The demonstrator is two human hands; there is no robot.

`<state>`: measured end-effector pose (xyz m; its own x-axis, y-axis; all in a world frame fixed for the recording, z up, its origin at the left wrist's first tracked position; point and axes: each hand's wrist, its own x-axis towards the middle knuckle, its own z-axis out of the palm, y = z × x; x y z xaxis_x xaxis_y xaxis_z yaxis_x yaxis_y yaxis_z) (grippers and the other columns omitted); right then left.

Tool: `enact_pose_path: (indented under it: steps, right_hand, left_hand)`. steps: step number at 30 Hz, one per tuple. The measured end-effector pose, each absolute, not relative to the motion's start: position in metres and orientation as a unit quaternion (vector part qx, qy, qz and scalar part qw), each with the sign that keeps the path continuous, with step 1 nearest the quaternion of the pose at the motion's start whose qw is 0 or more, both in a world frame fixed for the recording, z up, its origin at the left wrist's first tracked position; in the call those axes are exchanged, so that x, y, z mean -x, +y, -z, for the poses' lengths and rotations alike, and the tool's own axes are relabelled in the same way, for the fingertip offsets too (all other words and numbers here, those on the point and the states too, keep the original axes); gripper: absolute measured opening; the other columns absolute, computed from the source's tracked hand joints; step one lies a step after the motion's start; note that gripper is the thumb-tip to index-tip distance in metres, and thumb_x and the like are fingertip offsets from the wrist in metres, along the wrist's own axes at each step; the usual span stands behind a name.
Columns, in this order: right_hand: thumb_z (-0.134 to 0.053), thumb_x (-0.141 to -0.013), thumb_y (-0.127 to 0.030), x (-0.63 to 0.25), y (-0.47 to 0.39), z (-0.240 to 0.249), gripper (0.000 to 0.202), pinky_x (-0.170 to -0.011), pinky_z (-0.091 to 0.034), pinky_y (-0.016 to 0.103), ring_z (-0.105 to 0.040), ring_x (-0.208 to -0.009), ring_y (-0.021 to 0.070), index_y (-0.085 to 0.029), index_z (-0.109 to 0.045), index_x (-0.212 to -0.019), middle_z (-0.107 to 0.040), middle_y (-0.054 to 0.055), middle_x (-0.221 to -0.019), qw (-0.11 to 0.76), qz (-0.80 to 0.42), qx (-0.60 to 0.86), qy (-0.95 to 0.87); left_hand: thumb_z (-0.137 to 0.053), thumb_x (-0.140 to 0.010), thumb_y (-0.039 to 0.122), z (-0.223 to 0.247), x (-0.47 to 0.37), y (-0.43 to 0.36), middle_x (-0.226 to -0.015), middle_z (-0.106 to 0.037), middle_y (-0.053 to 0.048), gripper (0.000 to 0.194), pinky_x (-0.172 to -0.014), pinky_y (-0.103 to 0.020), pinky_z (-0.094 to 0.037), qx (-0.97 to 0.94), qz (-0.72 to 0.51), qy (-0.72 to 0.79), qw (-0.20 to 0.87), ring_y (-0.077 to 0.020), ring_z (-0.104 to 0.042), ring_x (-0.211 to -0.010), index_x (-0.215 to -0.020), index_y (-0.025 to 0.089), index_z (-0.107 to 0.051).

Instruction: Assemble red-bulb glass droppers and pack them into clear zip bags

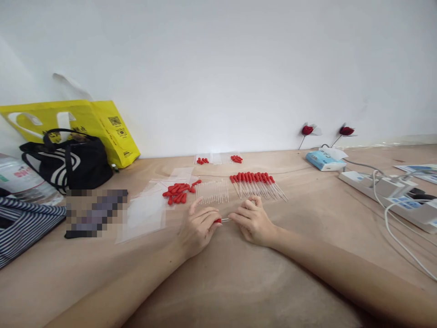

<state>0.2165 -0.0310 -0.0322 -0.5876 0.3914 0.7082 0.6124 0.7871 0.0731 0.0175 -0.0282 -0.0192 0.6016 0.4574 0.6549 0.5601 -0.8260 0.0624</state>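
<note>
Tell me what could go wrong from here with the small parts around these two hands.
The thin clear stem between the red bulb in the left hand and the fingers of the right hand might bend or slip if pushed at an angle. The right hand sits close to the row of red-topped stems, so a knuckle could disturb it. The loose red bulbs lie heaped near the left hand; a brush could scatter them.

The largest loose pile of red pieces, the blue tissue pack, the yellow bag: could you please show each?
Red pieces (178, 188): head view, on a piece mid-pile.
Blue tissue pack (319, 161): head view, on its blue wrapper.
Yellow bag (105, 126): head view, on its side panel.
</note>
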Motion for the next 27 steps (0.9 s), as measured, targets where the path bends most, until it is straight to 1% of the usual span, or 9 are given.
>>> enact_pose_path:
  steps: [6,11,15,19,22,27]
  right_hand:
    - [-0.04,-0.078,-0.012,-0.212,-0.031,0.031,0.019,-0.072,-0.023,0.034,-0.035,-0.068,0.0143,-0.014,-0.059,-0.081,-0.052,0.002,-0.062,0.351,0.144,0.282,-0.881]
    - [-0.043,-0.079,-0.013,-0.211,-0.029,0.03,0.018,-0.072,-0.022,0.033,-0.036,-0.068,0.0138,-0.016,-0.06,-0.082,-0.055,0.001,-0.063,0.352,0.126,0.296,-0.879]
    - [-0.044,-0.083,-0.021,-0.216,-0.027,0.026,0.018,-0.076,-0.022,0.034,-0.039,-0.07,0.0133,-0.019,-0.062,-0.085,-0.058,0.0,-0.065,0.348,0.124,0.296,-0.881]
    - [-0.045,-0.084,-0.026,-0.224,-0.025,0.024,0.018,-0.078,-0.021,0.035,-0.042,-0.073,0.0136,-0.021,-0.062,-0.087,-0.06,0.001,-0.071,0.338,0.127,0.304,-0.882]
    - [-0.045,-0.084,-0.026,-0.226,-0.025,0.026,0.019,-0.076,-0.021,0.034,-0.042,-0.071,0.0133,-0.019,-0.063,-0.082,-0.058,0.0,-0.066,0.325,0.113,0.306,-0.888]
    - [-0.042,-0.083,-0.02,-0.219,-0.028,0.029,0.021,-0.072,-0.022,0.033,-0.041,-0.069,0.0133,-0.015,-0.061,-0.075,-0.056,0.001,-0.064,0.315,0.095,0.319,-0.889]
  left_hand:
    - [-0.042,-0.085,0.02,0.021,-0.018,-0.028,-0.077,-0.067,0.001,0.014,-0.104,-0.042,-0.014,0.889,0.348,-0.286,0.078,-0.0129,-0.061,-0.082,-0.081,0.019,-0.055]
    - [-0.042,-0.085,0.02,0.016,-0.018,-0.029,-0.076,-0.067,0.001,0.015,-0.103,-0.044,-0.013,0.892,0.329,-0.302,0.07,-0.0132,-0.061,-0.079,-0.079,0.019,-0.056]
    - [-0.044,-0.084,0.019,0.011,-0.017,-0.028,-0.073,-0.066,0.002,0.013,-0.103,-0.046,-0.01,0.894,0.316,-0.307,0.078,-0.0139,-0.061,-0.08,-0.079,0.019,-0.056]
    - [-0.044,-0.083,0.019,0.01,-0.012,-0.025,-0.073,-0.067,0.002,0.013,-0.103,-0.048,-0.007,0.892,0.32,-0.306,0.088,-0.0149,-0.061,-0.081,-0.078,0.019,-0.056]
    - [-0.044,-0.083,0.02,0.011,-0.01,-0.024,-0.072,-0.067,0.002,0.013,-0.103,-0.049,-0.006,0.895,0.313,-0.307,0.084,-0.0149,-0.061,-0.081,-0.077,0.019,-0.056]
    - [-0.043,-0.084,0.021,0.013,-0.012,-0.025,-0.073,-0.066,0.001,0.014,-0.103,-0.049,-0.007,0.902,0.298,-0.305,0.068,-0.0141,-0.061,-0.078,-0.077,0.019,-0.055]
